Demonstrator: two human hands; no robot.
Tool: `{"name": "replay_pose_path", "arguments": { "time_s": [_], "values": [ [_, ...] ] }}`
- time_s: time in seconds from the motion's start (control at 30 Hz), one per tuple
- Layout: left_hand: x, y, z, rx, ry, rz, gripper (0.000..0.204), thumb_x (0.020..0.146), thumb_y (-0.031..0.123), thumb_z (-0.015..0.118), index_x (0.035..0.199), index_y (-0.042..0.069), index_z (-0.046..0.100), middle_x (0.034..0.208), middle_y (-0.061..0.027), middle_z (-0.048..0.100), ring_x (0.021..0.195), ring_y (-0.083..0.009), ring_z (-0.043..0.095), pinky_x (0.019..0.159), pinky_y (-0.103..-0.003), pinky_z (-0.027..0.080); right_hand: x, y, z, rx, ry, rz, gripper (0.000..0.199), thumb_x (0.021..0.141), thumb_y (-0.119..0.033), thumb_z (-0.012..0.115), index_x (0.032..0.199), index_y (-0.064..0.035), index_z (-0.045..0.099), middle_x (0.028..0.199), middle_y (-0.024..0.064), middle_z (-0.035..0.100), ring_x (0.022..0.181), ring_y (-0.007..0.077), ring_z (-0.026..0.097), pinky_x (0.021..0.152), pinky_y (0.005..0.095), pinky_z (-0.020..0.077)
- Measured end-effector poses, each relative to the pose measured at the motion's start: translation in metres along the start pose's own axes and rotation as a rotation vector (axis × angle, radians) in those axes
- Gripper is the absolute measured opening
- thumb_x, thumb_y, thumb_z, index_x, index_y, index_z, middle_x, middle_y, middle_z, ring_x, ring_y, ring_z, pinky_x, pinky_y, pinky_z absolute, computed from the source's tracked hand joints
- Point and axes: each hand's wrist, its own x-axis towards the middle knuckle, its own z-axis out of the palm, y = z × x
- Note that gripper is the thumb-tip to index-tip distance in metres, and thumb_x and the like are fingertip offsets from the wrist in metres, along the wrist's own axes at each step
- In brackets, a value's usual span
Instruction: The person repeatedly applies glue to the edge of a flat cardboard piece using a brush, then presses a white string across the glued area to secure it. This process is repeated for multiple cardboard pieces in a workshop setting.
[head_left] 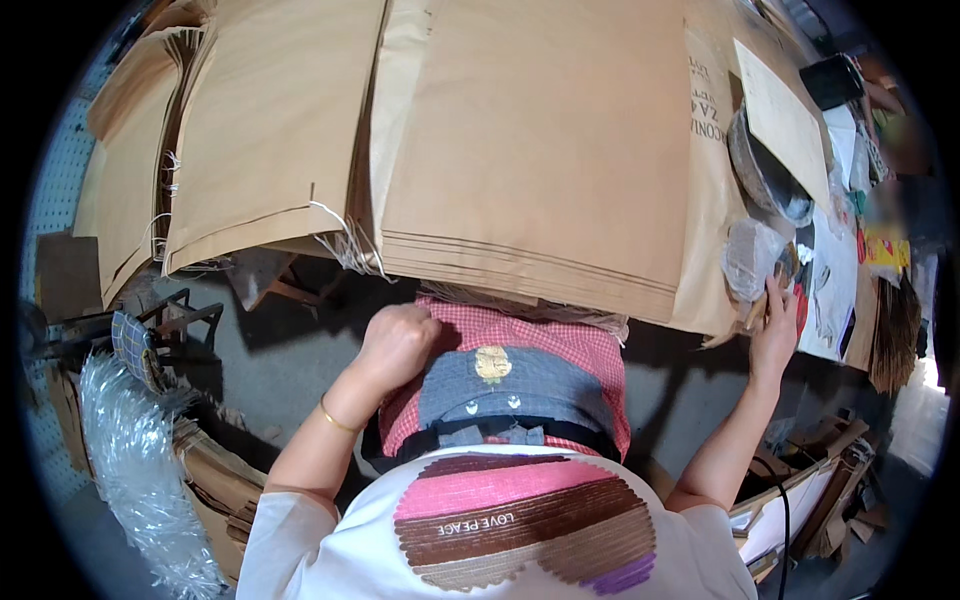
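Striped shirt front [520, 520] lies nearest. Left hand [397, 340] is fisted under the stacked kraft paper sacks [540, 150]; right hand [775, 335] pinches a small tool [757, 312], type unclear, beside the stack. Judged: stacking largely done, finishing remains

paper stacks [540, 150] on table, bowl [765, 165] right

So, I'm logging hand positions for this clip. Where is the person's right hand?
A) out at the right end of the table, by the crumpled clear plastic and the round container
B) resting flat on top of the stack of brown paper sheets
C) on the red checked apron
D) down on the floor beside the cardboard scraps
A: the right hand reaches up by the crumpled clear plastic, below the round container, clear of the stack of brown paper sheets.
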Motion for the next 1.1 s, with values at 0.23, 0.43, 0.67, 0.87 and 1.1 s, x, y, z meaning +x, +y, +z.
{"name": "replay_pose_path", "arguments": {
  "time_s": [0.23, 0.43, 0.67, 0.87, 1.1],
  "values": [
    [0.038, -0.011, 0.054, -0.053, -0.119, -0.027, 0.024, 0.076, 0.011, 0.062, 0.098, 0.006, 0.067, 0.089, -0.0156, 0.065, 0.084, -0.0381, 0.062, 0.073, -0.043, 0.051, -0.015, -0.032, -0.024, 0.945, 0.449, 0.211, 0.014, 0.087, -0.005, 0.065, 0.098, 0.0019, 0.060, 0.071, 0.0039, 0.059, 0.060, 0.0089, 0.055, 0.053, 0.0191, 0.0438],
    [0.043, -0.021, 0.101, -0.123, -0.085, -0.079, 0.022, 0.081, 0.013, 0.058, 0.100, 0.006, 0.067, 0.096, -0.0169, 0.065, 0.089, -0.0395, 0.060, 0.076, -0.046, 0.050, -0.004, -0.087, 0.001, 1.293, 0.616, 0.239, 0.009, 0.087, -0.005, 0.064, 0.080, -0.0013, 0.059, 0.068, 0.0043, 0.057, 0.055, 0.0083, 0.050, 0.044, 0.0187, 0.0356],
    [0.001, 0.013, 0.010, -0.030, 0.066, -0.030, 0.012, 0.069, 0.006, 0.065, 0.080, 0.002, 0.064, 0.094, -0.0115, 0.062, 0.087, -0.0301, 0.058, 0.071, -0.038, 0.046, -0.020, -0.223, -0.008, 1.447, -0.130, 0.235, 0.007, 0.087, -0.008, 0.065, 0.086, -0.0023, 0.068, 0.074, 0.0017, 0.064, 0.061, 0.0075, 0.055, 0.056, 0.0225, 0.0450],
    [0.032, 0.024, -0.052, 0.126, 0.333, -0.108, 0.015, 0.070, 0.004, 0.064, 0.082, -0.001, 0.058, 0.118, -0.0181, 0.058, 0.101, -0.0330, 0.053, 0.083, -0.040, 0.045, 0.000, -0.312, 0.010, 1.465, -0.189, -0.084, 0.017, 0.087, -0.008, 0.065, 0.075, 0.0038, 0.065, 0.064, 0.0013, 0.063, 0.057, 0.0101, 0.057, 0.054, 0.0254, 0.0470],
    [0.065, 0.009, -0.045, 0.218, 0.078, -0.126, 0.018, 0.067, 0.004, 0.061, 0.082, -0.006, 0.061, 0.124, -0.0235, 0.056, 0.093, -0.0289, 0.055, 0.083, -0.036, 0.047, 0.022, -0.285, 0.030, 0.943, -0.153, -0.045, 0.030, 0.081, -0.019, 0.065, 0.062, 0.0033, 0.059, 0.053, 0.0149, 0.057, 0.045, 0.0195, 0.057, 0.046, 0.0352, 0.0422]
  ]
}}
